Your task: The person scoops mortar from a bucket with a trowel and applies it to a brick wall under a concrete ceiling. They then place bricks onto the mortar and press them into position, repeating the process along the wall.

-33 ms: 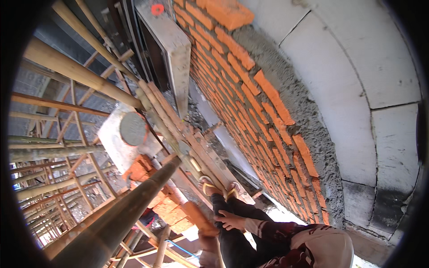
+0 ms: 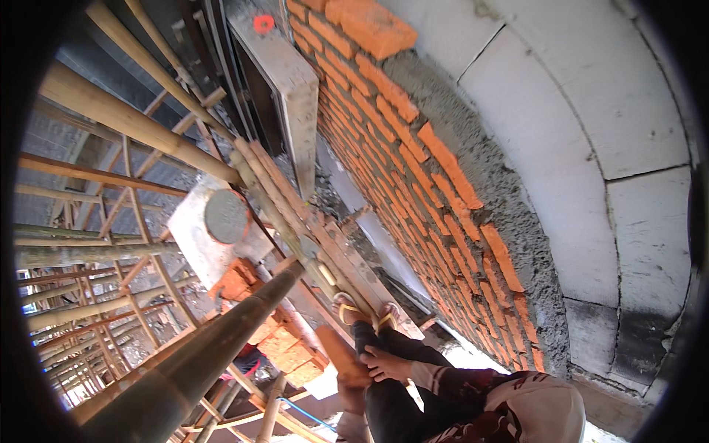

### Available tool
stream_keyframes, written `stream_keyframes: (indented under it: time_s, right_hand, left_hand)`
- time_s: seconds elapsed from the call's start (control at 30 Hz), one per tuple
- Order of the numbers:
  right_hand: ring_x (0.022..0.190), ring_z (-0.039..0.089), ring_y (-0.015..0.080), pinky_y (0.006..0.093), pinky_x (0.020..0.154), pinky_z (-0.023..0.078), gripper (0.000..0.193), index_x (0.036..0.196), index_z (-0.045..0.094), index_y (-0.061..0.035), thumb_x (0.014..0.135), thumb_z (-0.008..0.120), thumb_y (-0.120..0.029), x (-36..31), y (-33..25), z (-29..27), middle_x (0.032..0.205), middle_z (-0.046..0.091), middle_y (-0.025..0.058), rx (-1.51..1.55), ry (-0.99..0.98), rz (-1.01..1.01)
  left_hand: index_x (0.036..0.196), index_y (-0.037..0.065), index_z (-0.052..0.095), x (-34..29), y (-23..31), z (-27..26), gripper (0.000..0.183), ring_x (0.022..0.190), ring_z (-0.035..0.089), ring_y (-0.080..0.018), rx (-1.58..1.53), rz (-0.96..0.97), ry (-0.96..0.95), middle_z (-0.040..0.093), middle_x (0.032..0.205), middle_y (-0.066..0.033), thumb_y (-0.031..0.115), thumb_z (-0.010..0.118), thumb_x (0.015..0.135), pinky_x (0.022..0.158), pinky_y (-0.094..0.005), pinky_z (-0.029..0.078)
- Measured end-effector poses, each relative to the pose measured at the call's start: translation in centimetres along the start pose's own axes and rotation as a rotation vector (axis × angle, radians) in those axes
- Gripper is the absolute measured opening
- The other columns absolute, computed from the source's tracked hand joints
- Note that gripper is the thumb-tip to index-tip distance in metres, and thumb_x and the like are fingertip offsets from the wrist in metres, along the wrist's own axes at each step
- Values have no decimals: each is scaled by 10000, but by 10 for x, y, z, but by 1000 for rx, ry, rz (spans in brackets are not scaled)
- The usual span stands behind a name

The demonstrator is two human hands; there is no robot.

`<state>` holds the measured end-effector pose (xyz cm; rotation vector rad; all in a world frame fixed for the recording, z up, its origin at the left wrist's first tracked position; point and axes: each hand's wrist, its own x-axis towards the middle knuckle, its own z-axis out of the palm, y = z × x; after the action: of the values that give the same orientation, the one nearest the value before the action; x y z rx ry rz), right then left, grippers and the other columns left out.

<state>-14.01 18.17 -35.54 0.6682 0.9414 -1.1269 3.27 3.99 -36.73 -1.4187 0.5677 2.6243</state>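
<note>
An orange brick is gripped in my left hand, beside my bent legs. The hand is closed around the brick's near end, its fingers partly hidden. My right hand lies over my dark trouser leg, fingers stretched out and apart, the tips close to the brick; whether they touch it I cannot tell. Further ahead, a trowel with a wooden handle lies on the planks by my sandalled feet. Left of the brick sits a stack of orange bricks.
A thick bamboo pole slants across the left. Behind it, a round container of grey mortar stands on a pale board. To my right curves a brick wall with wet mortar beside pale blocks. Bamboo scaffolding fills the far left.
My left hand has brought the brick slightly right, nearer my right hand and leg. The right hand stays almost in place. The view has shifted a little.
</note>
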Motion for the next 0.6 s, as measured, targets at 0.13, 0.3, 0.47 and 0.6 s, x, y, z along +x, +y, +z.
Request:
stream_keyframes:
  time_s: [0.13, 0.3, 0.47, 0.6]
  right_hand:
    - [1300, 517, 219, 347, 1071, 447, 745, 1596, 265, -77, 970, 611, -288, -126, -60, 13, 1458, 492, 82, 189, -128, -621]
    - [1363, 470, 220, 368, 1129, 407, 846, 1584, 265, 0, 860, 689, -110, -245, -156, -24, 1511, 450, 123, -260, -20, -1025]
    - [1426, 416, 245, 388, 1176, 362, 922, 1567, 348, -35, 756, 787, -67, -333, -261, -53, 1550, 433, 149, -528, 377, -1395]
    - [1347, 494, 326, 408, 1147, 391, 917, 1514, 478, -136, 686, 855, -243, -360, -349, -71, 1413, 527, 211, -934, 965, -1375]
  left_hand:
    - [1509, -33, 343, -20, 2, 183, 785, 1284, 543, -297, 373, 354, -151, 509, 1398, -183, 279, 638, 852, 1073, -397, 464]
    - [1615, 7, 79, -32, 33, 325, 956, 1448, 374, -299, 707, 462, -453, 356, 1558, -176, 221, 687, 908, 1126, -394, 408]
    - [1611, -9, 68, -15, 45, 303, 983, 1499, 293, -329, 876, 383, -416, 306, 1601, -208, 245, 735, 936, 1162, -424, 359]
    - [1592, -31, 150, -31, 52, 199, 1023, 1373, 473, -323, 1002, 219, -226, 435, 1500, -260, 385, 781, 904, 1116, -417, 417]
